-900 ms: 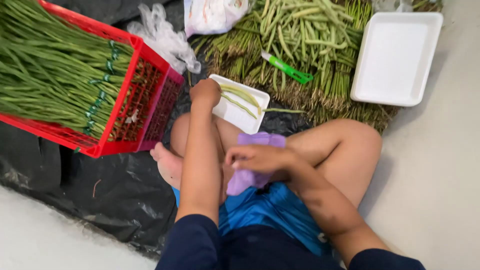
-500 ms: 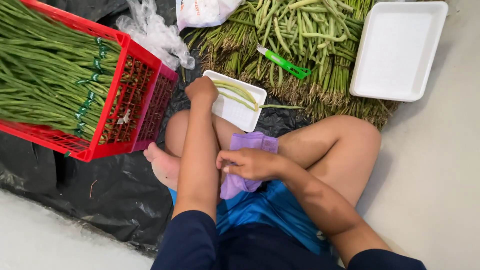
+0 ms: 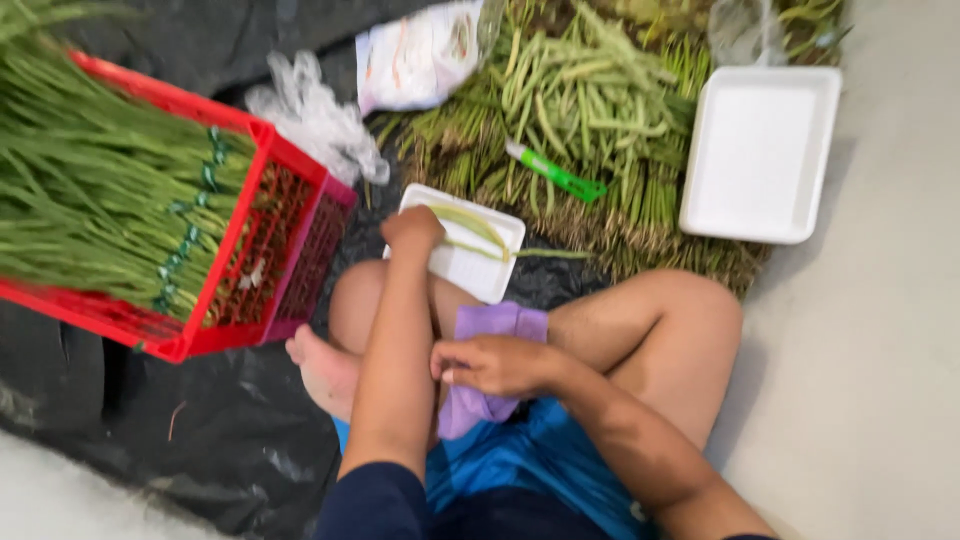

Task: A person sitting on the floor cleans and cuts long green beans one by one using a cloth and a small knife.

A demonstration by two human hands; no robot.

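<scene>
Seated cross-legged on a black plastic sheet [image 3: 150, 440], creased and glossy, w/ bare pale floor [image 3: 870, 400] open at right.

Far left: red lattice-walled plastic crate [image 3: 270, 250], packed w/ long thin green beans [image 3: 90, 190] tied in bunches; its near corner sits just beside my foot. A crumpled clear plastic bag [image 3: 315, 120] lies at the crate's far right edge, a printed white bag [image 3: 420, 55] beyond it.

Centre: my left hand [image 3: 412, 230] is closed in a fist, resting on the left edge of a small white foam tray [image 3: 480, 270] that holds a few pale green beans [image 3: 480, 230]; whether it grips one, can't tell. Tray sits just past my knees, touching the bean heap's near edge.

My right hand [image 3: 495, 365] lies fingers curled on a soft purple cloth [image 3: 490, 325] in my lap, pinching its fold.

Far right of centre: loose heap of green beans [image 3: 590, 110], stems rough and frayed, a green marker-like tool [image 3: 555, 172] on top. Right: a larger, smooth, round-cornered white foam tray [image 3: 760, 150] rests half on the heap, half toward the floor.
</scene>
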